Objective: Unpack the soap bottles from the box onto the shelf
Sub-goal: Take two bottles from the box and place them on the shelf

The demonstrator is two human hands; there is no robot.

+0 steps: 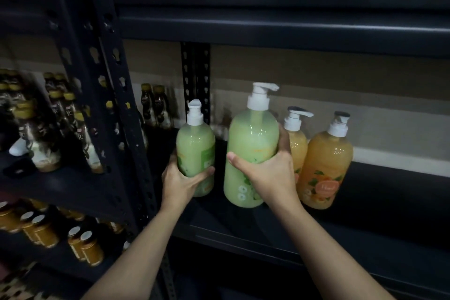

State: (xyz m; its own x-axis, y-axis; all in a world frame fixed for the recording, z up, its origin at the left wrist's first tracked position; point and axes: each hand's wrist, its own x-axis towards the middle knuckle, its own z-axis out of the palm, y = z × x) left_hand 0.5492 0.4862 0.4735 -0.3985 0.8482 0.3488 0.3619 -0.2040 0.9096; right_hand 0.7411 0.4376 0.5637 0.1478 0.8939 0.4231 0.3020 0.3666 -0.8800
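Dark metal shelf (379, 204): left hand (181, 184) grips the smaller green soap bottle (194, 143), right hand (270, 174) the larger green soap bottle (250, 136), orange bottles (326, 161) just beyond it. Full, smooth plastic likely heavy and slick; hold the body, not the pump.
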